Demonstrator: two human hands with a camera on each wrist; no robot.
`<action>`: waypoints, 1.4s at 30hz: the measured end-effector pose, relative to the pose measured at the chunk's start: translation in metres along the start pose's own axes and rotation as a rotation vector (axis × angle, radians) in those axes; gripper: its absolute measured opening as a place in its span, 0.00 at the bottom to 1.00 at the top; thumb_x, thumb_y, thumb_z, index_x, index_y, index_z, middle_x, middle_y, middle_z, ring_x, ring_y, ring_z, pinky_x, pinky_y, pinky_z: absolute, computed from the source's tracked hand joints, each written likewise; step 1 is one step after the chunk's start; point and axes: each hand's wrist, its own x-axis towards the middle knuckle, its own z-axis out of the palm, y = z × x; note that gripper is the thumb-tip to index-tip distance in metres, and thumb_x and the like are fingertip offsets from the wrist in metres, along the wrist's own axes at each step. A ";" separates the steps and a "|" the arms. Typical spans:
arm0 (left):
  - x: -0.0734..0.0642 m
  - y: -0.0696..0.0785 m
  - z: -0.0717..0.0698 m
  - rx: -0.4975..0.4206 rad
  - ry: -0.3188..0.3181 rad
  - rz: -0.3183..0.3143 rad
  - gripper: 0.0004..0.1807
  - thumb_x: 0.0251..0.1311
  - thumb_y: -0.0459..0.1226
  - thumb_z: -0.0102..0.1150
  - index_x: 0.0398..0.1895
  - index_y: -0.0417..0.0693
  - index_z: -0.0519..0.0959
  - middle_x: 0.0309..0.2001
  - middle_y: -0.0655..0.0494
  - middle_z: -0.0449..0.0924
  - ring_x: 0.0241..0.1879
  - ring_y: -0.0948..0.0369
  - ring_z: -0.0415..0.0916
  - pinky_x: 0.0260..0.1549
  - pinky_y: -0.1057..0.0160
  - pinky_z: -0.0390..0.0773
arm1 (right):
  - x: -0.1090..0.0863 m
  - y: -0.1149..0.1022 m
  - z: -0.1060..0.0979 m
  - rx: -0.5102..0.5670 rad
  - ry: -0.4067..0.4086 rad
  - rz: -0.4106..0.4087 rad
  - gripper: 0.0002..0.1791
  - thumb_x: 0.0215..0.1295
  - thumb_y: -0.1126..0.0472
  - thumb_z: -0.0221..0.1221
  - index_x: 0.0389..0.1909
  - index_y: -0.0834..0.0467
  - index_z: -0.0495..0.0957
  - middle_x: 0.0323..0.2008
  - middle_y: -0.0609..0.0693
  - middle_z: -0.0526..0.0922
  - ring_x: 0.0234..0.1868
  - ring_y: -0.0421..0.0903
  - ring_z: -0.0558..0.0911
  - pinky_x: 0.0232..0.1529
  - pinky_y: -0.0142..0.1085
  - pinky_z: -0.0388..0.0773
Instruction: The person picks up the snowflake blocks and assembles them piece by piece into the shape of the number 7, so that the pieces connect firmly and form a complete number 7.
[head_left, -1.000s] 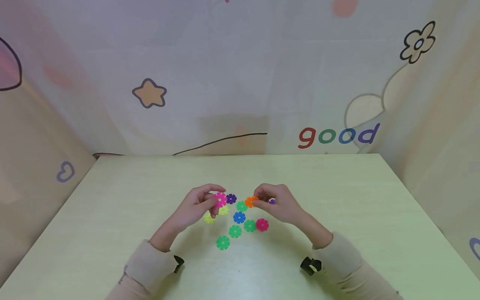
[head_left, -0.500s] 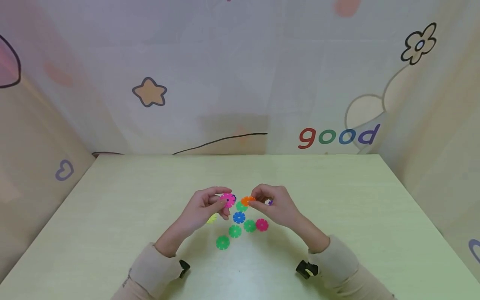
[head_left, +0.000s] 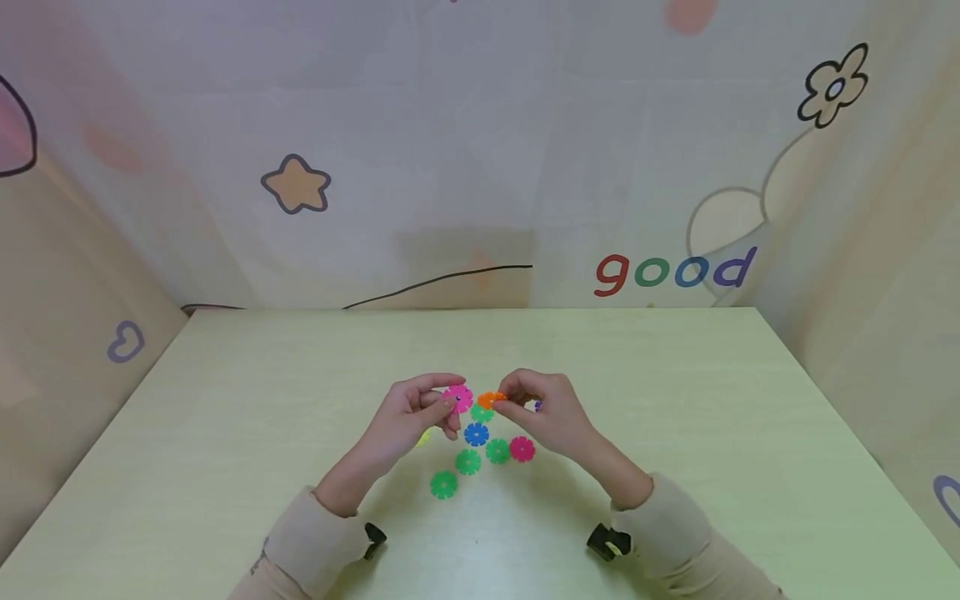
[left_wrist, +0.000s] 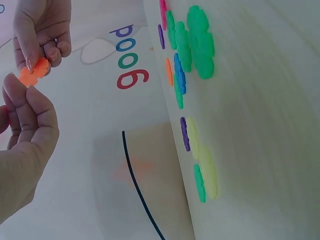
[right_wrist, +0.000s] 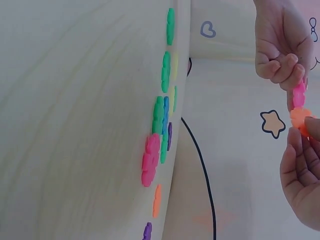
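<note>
In the head view my left hand (head_left: 411, 418) pinches a pink notched flower disc (head_left: 459, 398) between thumb and fingers, above the table. My right hand (head_left: 546, 410) pinches an orange notched flower disc (head_left: 489, 401), tilted so it looks narrower. The two discs are edge to edge; whether they touch I cannot tell. In the right wrist view the pink disc (right_wrist: 299, 95) and orange disc (right_wrist: 299, 119) overlap in sight. The left wrist view shows the orange disc (left_wrist: 34, 73) between both hands, while the pink one is mostly hidden by fingers.
Below the hands lie several loose discs: a blue one (head_left: 476, 434), green ones such as this green disc (head_left: 444, 485), and a rose-red one (head_left: 522, 449). A yellow disc (head_left: 424, 437) is partly covered. Another orange disc (right_wrist: 157, 201) lies on the table (head_left: 675, 358).
My left hand has moved right with the pink disc, and my right hand slightly left with the orange disc. The discs are closer together, and the orange one has tilted flatter.
</note>
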 end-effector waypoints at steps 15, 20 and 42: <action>0.000 -0.002 0.005 -0.031 -0.019 0.007 0.19 0.63 0.31 0.50 0.56 0.32 0.68 0.25 0.52 0.78 0.24 0.61 0.77 0.40 0.61 0.78 | -0.003 0.001 0.008 -0.001 0.053 -0.022 0.04 0.53 0.69 0.63 0.30 0.62 0.78 0.28 0.50 0.82 0.28 0.41 0.79 0.33 0.31 0.78; 0.000 -0.002 0.007 -0.038 -0.020 0.013 0.18 0.63 0.29 0.49 0.55 0.31 0.68 0.25 0.50 0.79 0.24 0.61 0.77 0.40 0.60 0.78 | -0.004 0.002 0.010 0.004 0.056 -0.027 0.04 0.53 0.69 0.63 0.29 0.62 0.78 0.27 0.50 0.82 0.28 0.41 0.79 0.33 0.31 0.78; 0.000 0.004 0.016 0.025 0.022 0.041 0.16 0.60 0.27 0.51 0.52 0.30 0.72 0.23 0.47 0.78 0.21 0.61 0.74 0.31 0.66 0.79 | -0.005 -0.001 0.007 0.040 0.106 -0.102 0.03 0.48 0.73 0.65 0.24 0.64 0.81 0.24 0.52 0.83 0.28 0.45 0.81 0.31 0.34 0.79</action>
